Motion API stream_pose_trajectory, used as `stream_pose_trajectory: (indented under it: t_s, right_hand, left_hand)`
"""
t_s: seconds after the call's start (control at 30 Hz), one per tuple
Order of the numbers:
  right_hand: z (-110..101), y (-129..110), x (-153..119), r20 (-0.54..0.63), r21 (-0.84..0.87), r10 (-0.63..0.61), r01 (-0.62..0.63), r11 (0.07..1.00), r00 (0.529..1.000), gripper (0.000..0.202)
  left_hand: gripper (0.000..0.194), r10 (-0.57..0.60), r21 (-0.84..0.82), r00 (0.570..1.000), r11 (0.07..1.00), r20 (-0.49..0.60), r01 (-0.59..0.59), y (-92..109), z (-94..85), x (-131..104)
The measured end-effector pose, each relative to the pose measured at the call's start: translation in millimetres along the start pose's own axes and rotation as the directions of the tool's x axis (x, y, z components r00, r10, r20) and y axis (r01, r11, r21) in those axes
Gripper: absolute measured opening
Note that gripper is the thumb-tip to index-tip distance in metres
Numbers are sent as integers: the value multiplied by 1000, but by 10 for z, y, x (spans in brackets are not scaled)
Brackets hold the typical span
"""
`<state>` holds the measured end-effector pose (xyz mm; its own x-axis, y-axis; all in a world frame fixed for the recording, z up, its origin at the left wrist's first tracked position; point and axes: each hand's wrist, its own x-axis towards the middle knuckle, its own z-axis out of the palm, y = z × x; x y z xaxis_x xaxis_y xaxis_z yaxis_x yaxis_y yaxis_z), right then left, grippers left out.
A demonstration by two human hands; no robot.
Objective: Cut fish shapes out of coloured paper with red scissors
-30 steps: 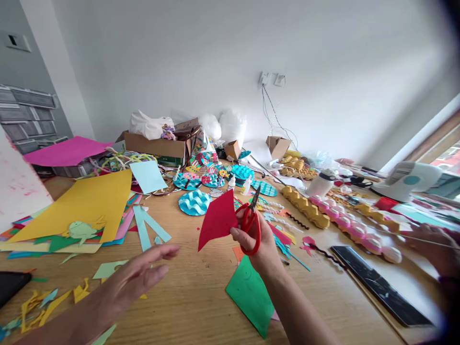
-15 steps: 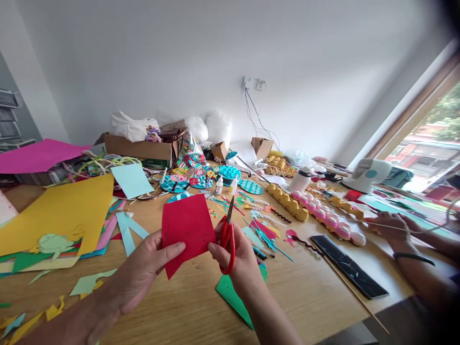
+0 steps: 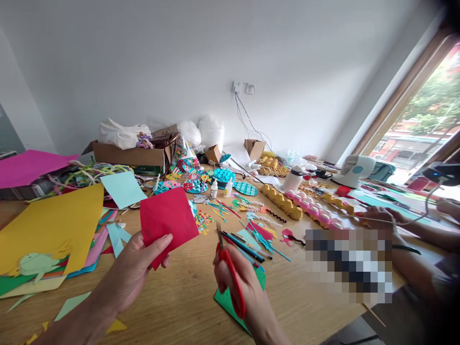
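Note:
My left hand (image 3: pixel 138 263) pinches a red sheet of paper (image 3: pixel 167 220) by its lower edge, thumb on top. To its right, my right hand (image 3: pixel 239 282) is wrapped round red-handled scissors (image 3: pixel 232 278), their blades pointing up and away, apart from the paper. Below my right hand lies a green paper piece (image 3: pixel 230 306) on the wooden table (image 3: pixel 179 306). Several pens and brushes (image 3: pixel 247 249) lie just beyond that hand.
Yellow paper (image 3: pixel 68 215) and scraps cover the left side. Two glue bottles (image 3: pixel 213 189) stand beyond the hands, near teal discs (image 3: pixel 223 176). Egg-carton strips (image 3: pixel 282 201) run across the right. Another person's hands (image 3: pixel 381 220) are at the far right.
The left hand and red paper have moved left. The right hand with the scissors has moved down, away from the paper. The view has turned slightly to the right.

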<state>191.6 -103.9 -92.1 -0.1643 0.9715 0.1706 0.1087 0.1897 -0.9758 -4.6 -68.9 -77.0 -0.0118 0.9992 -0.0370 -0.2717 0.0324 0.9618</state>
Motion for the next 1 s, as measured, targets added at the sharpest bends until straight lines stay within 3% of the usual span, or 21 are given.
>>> stream_pose_trajectory:
  t_s: [0.13,0.3,0.47,1.0]
  right_hand:
    - [88,75,-176,99,-286,125,-92,954,987,25]
    - [239,50,-164,137,-371,152,-92,924,979,23]
    - [277,-31,-99,170,-333,182,-117,936,969,23]
    - [328,27,-70,188,-226,137,-93,970,973,28]
  left_hand:
    - [25,16,10,1000,1000,12,-16,32,4,-30]
    - [22,3,27,999,1000,35,-3,55,11,-80]
    - [15,4,32,995,999,103,-7,3,-13,-97]
    - [15,-60,-57,992,996,114,67,-30,3,-124]
